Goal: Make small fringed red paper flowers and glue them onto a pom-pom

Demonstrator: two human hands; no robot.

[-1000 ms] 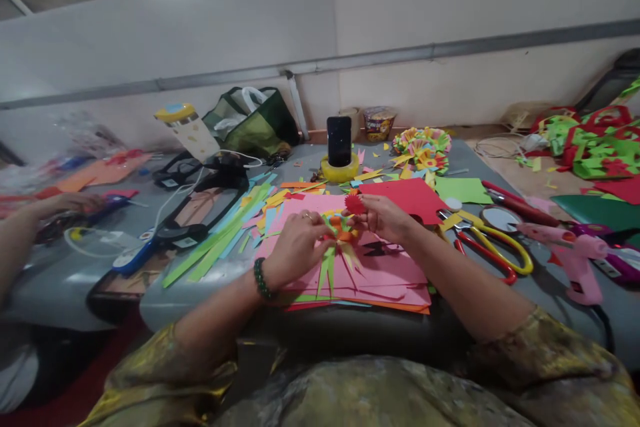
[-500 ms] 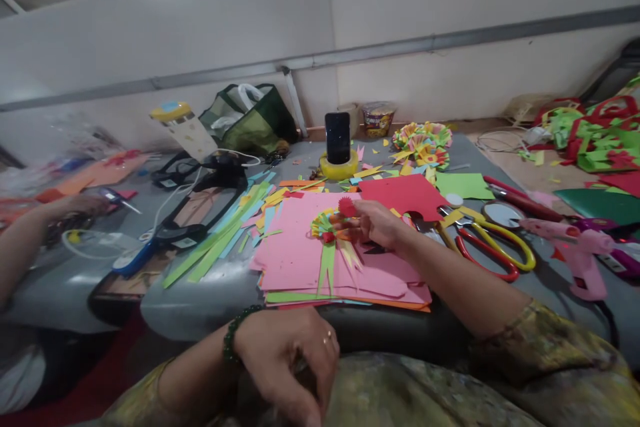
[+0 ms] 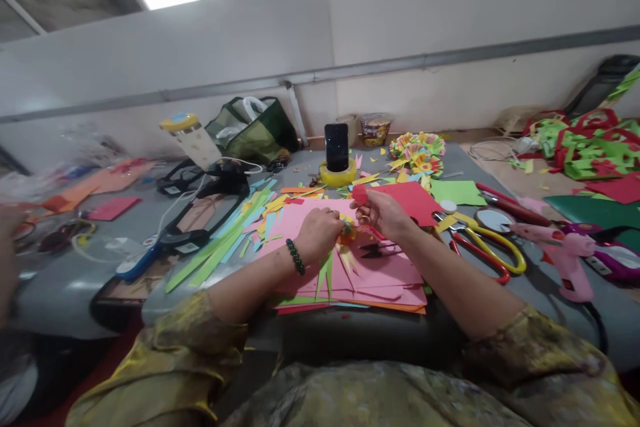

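A big white wall goes across the back, and its sides run out of view. Below it is a gray table, mostly hidden under paper and tools. At the far left, another person's arm is cut off by the edge and blurry. A dark green bag leans near the wall; I can't make out all that is in it. In front of the person is a stack of pink paper, with other colors peeking out at the bottom.

The left hand is over the stack, its fingers close together at the flower. Their tips are hidden, so I can't tell how tight they hold. The right hand has its thumb and finger pinched on a small red piece. Its lower fingers are hard to see.

A pink glue gun lies on the right. A black phone stands up in a yellow tape roll. The paper flower is on the pink stack, between the two hands, half covered, with its green and yellow tails pointing down. Small dark scissors lie beside it, partly under the right hand. The small red piece is the littlest, and its edge is blurry.
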